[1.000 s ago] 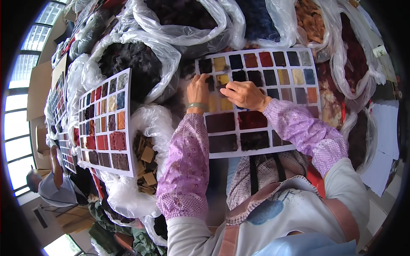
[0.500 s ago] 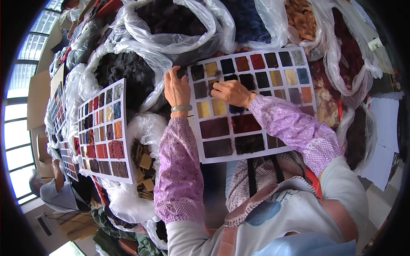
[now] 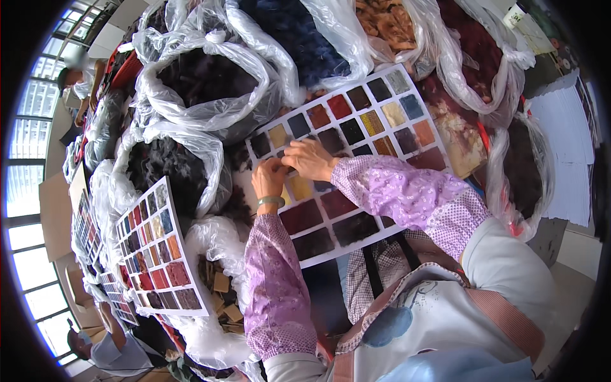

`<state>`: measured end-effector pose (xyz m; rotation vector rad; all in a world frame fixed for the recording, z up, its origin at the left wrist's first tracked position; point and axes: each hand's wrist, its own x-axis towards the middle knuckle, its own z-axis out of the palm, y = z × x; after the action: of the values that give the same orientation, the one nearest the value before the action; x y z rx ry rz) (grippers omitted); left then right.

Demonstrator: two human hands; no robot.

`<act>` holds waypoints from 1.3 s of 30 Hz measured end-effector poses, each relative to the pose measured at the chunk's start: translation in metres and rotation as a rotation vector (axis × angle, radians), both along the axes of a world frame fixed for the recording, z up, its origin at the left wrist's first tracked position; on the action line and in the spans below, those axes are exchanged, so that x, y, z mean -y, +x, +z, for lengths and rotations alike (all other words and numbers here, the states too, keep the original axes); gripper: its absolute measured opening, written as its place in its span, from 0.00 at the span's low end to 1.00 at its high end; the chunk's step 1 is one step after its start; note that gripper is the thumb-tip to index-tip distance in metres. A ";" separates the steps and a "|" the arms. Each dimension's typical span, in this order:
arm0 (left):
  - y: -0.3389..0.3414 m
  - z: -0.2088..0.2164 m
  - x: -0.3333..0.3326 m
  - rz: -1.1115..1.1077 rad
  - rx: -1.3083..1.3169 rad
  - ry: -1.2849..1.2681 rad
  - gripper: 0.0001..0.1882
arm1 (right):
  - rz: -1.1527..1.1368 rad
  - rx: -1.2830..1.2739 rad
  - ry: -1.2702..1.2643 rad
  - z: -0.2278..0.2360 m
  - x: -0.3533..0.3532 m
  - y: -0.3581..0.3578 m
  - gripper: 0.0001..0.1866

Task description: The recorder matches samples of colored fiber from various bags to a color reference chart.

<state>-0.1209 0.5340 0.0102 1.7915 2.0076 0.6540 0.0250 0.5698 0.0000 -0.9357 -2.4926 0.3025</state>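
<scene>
Hands: left (image 3: 270, 179), right (image 3: 310, 158), both pinching at one swatch card (image 3: 356, 159); grip unclear.

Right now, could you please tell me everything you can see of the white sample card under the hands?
The sample card is a stiff-looking white sheet, lying tilted among plastic bags. Rows of fuzzy swatches cover it: small squares above in red, yellow, blue, brown and black, larger dark maroon ones below. The left hand and right hand both rest near its left middle.

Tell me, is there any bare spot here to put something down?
Hardly. Plastic bags of dark fibre ring the swatch card, where both hands work. Bare patches: the white sheets at far right, and the card's white rim near the apron.
</scene>
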 end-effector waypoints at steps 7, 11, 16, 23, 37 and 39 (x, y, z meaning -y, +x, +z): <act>0.009 0.013 0.004 -0.092 -0.341 0.130 0.06 | -0.015 -0.354 0.007 0.022 -0.032 0.081 0.03; 0.038 0.031 -0.020 -0.073 -0.223 0.341 0.04 | -0.712 -0.337 0.232 0.059 -0.091 0.220 0.06; 0.088 0.047 -0.109 -0.151 -0.172 0.419 0.05 | -0.696 -0.002 0.290 0.037 -0.168 0.290 0.10; 0.150 0.035 -0.174 -0.205 -0.242 0.222 0.10 | -0.696 0.030 -0.227 0.088 -0.167 0.298 0.15; 0.138 0.046 -0.174 -0.227 -0.293 0.758 0.10 | -0.485 -0.445 -0.175 0.104 -0.167 0.313 0.17; 0.111 0.048 -0.166 -0.226 -0.360 0.570 0.11 | -0.713 0.043 -0.041 0.104 -0.175 0.318 0.14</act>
<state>-0.0103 0.7004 0.0585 2.5845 1.9046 0.9557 0.3429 0.7449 0.1041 -1.7667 -2.0181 0.0937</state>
